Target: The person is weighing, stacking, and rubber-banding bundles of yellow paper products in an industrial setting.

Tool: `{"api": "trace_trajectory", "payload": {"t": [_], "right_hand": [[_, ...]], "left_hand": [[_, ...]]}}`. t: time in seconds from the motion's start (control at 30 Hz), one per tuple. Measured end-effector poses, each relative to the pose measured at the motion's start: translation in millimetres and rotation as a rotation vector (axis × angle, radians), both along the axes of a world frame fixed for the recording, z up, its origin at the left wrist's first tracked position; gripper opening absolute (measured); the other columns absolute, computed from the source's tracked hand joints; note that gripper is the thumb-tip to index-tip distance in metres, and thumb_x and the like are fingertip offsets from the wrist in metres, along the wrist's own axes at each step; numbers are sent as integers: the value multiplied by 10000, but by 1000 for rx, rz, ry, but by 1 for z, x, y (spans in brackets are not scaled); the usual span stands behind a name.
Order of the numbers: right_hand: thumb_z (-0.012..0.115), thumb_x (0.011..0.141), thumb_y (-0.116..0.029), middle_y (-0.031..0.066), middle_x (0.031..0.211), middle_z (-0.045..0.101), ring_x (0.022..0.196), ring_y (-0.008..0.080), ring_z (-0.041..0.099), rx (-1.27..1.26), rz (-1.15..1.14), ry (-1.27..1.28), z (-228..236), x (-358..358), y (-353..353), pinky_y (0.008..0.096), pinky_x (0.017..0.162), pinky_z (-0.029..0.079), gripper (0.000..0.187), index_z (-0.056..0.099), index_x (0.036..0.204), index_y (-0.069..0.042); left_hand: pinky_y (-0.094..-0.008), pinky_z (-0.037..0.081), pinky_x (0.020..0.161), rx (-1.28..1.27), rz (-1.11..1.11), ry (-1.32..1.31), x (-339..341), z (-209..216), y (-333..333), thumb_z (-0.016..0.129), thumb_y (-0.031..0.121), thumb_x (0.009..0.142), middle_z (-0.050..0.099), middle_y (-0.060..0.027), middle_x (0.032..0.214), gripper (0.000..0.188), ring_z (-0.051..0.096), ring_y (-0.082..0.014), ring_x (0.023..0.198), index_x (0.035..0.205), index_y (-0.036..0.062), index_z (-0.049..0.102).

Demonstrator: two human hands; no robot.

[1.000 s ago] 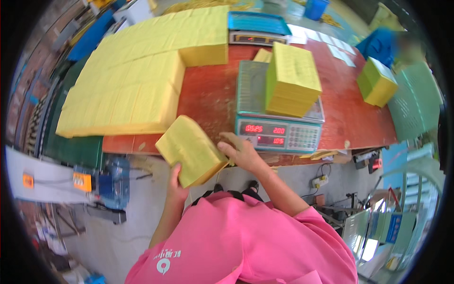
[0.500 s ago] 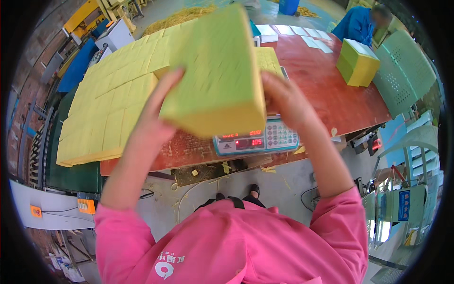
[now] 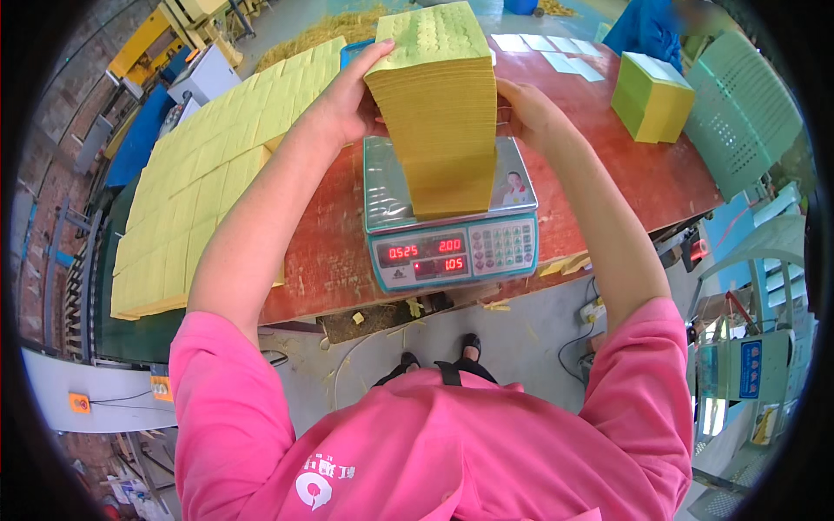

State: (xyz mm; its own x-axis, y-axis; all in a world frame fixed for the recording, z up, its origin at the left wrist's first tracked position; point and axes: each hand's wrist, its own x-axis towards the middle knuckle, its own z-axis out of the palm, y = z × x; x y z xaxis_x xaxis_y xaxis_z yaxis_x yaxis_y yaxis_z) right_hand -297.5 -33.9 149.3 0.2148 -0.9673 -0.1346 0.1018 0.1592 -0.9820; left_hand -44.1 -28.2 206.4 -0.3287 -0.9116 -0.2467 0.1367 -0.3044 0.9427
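Yellow paper, stacked tall, fills the upper centre of the head view: a thick stack of sheets [image 3: 439, 104] stands on the steel pan of a weighing scale [image 3: 447, 217], whose front panel with red lit digits and a keypad faces the lower edge of the frame. The left hand [image 3: 347, 100] presses flat against the stack's left side, thumb hooked over its top edge and fingers spread along the paper. The right hand [image 3: 526, 108] clasps the opposite side from the right, fingers curled around the far edge, so the stack is held between both palms while its base rests on the pan. Both forearms rise from pink sleeves [image 3: 217, 382] at the bottom of the frame.

The scale sits near the front edge of a reddish-brown table [image 3: 330, 234]. To the left, filling the upper left of the frame, many more yellow sheets lie in flat rows [image 3: 200, 174] that cover that part of the table up to its edge. At the upper right, well apart from the scale, a smaller bundle of yellow paper [image 3: 651, 95] sits on the table, with white sheets [image 3: 543, 52] laid out just behind it. A person in blue [image 3: 647, 30] shows at the top right, next to a pale green plastic chair [image 3: 738, 113]. Below the table edge, the wearer's dark shoes [image 3: 439, 352] stand on a grey concrete floor [image 3: 521, 339] littered with scraps.
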Motion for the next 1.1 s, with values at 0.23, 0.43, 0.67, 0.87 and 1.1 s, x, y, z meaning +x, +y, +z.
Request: {"api": "trace_trajectory", "payload": {"t": [0.23, 0.43, 0.67, 0.87, 1.1], "right_hand": [[534, 967, -381, -1, 843, 688, 697, 98, 624, -3, 27, 9, -8, -2, -6, 244, 626, 467, 322, 682, 954, -96], [528, 967, -400, -6, 857, 684, 689, 98, 604, -34, -53, 86, -17, -4, 0, 255, 653, 448, 333, 695, 943, -113], [514, 957, -472, 73, 1305, 567, 1141, 204, 538, -185, -179, 5, -54, -18, 11, 347, 927, 415, 533, 574, 1316, -83], [483, 989, -467, 59, 1367, 536, 1154, 172, 524, -207, -521, -220, -83, 6, -22, 370, 935, 412, 557, 524, 1360, -54], [528, 971, -299, 98, 1144, 658, 976, 201, 652, -368, -138, -70, -110, -10, -20, 371, 794, 559, 394, 577, 1241, -15]], "left_hand": [[-450, 413, 807, 20, 47, -58, -3, -3, -1, 654, 635, 762, 559, -135, 1251, 771, 520, -274, 1063, 1317, 114, 534], [-446, 397, 884, -35, 46, -182, -8, -12, -5, 624, 694, 752, 547, -120, 1300, 828, 513, -260, 1115, 1345, 128, 512], [-402, 426, 958, -254, 334, -35, -14, -49, 13, 303, 671, 957, 615, -77, 1252, 717, 575, -173, 1064, 1353, 113, 517], [-413, 460, 967, -359, 278, 173, -24, -130, -6, 379, 543, 979, 568, -125, 1317, 625, 546, -255, 1195, 1364, 59, 476], [-332, 459, 924, -428, 552, 96, -70, -130, 11, 419, 634, 950, 644, -165, 1137, 698, 597, -213, 1072, 1218, 16, 600]]}}
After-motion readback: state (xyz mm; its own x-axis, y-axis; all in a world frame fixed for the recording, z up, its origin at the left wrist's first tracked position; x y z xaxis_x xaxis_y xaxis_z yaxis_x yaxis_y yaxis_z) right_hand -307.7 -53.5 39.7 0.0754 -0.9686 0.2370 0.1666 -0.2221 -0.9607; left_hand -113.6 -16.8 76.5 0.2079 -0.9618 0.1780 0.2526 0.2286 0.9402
